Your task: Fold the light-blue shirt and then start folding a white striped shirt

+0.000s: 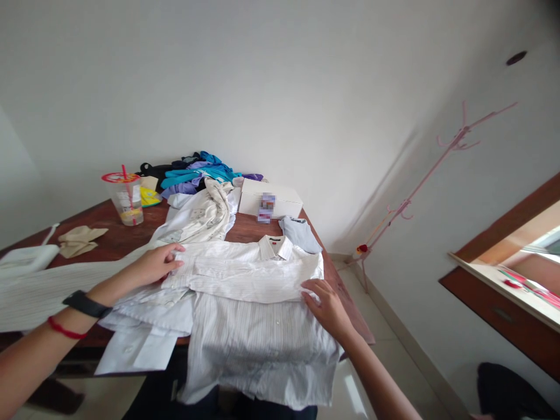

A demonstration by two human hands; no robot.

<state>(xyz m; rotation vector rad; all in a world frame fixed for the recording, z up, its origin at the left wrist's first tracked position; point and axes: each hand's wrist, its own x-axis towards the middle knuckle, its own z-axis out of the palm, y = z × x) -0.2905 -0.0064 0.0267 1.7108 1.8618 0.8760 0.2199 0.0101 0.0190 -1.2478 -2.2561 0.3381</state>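
A white, thinly striped collared shirt (262, 326) lies spread on the table, its lower part hanging over the near edge. One sleeve is folded across the chest towards the left, and the other stretches out to the left. My left hand (160, 262) is at the shirt's left side, thumb and fingers apart over the cloth. At the folded sleeve's right end, my right hand (326, 303) has its curled fingers and thumb on the lower edge of the fabric. White garments (144, 344) lie partly under the shirt, with a loose end hanging off the table.
Behind the shirt are a pale patterned garment (201, 216), a heap of blue and purple clothes (205, 169), a white box (286, 201) and folded grey cloth (301, 234). A drink cup (126, 201) stands left on the brown table (245, 228). A pink coat rack (431, 175) stands right.
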